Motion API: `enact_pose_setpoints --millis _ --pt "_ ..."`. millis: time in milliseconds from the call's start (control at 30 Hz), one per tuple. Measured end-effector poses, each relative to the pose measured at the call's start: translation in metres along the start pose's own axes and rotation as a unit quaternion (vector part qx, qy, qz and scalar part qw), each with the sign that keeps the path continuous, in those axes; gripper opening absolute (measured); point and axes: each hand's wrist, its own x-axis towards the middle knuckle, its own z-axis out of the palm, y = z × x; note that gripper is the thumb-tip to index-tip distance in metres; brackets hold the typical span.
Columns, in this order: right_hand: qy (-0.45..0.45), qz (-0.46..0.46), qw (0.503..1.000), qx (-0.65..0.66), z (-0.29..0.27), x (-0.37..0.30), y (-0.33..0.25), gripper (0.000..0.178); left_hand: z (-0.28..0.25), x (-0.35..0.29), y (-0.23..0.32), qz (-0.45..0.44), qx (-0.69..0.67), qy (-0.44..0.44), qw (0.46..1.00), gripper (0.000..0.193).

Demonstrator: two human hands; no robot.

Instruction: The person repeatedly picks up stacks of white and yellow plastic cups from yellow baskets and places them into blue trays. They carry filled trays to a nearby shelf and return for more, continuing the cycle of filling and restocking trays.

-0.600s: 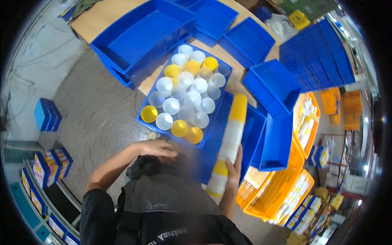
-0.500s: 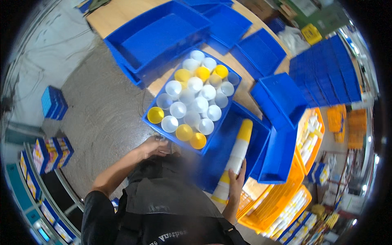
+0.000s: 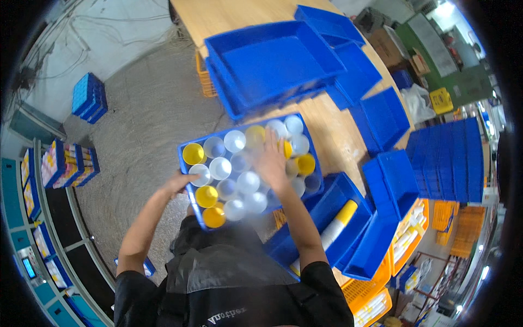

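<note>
A blue plastic tray (image 3: 193,203) packed with upright plastic cups is in front of me, over the table's near edge. Translucent white cups (image 3: 220,168) fill most of it, with several yellow cups (image 3: 206,196) among them. My left hand (image 3: 177,183) grips the tray's left end, thumb over the rim beside a white cup. Blurred by motion, my right hand (image 3: 269,161) lies across the cups in the tray's middle, fingers outstretched, hiding some of them. To the right, a long nested stack of white and yellow cups (image 3: 338,223) lies in another blue tray (image 3: 354,188).
Empty blue trays (image 3: 272,54) cover much of the wooden table (image 3: 321,122). A tall pile of blue crates (image 3: 447,161) rises at the right. Orange crates (image 3: 376,283) holding cup stacks stand below it. Loaded blue crates (image 3: 71,163) sit at the left.
My right hand has left the nested stack and moved onto the cups in the filled tray. My left hand now grips that tray's end. The tray has turned and shifted away from the other one.
</note>
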Motion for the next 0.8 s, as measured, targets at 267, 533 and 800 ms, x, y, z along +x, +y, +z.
enact_pose_setpoints --millis 267,533,800 --pt "0.086 -0.108 0.981 0.134 0.032 0.126 -0.123 0.047 -0.284 0.019 -0.004 0.013 0.14 0.056 0.988 0.061" --pt "0.119 -0.026 0.961 0.247 0.161 0.328 -0.164 0.034 -0.42 -0.023 -0.148 -0.111 -0.084 0.335 0.932 0.031" --pt "-0.098 0.149 0.974 -0.136 0.221 0.588 -0.041 0.027 -0.476 0.054 -0.206 -0.173 -0.232 0.543 0.788 0.048"
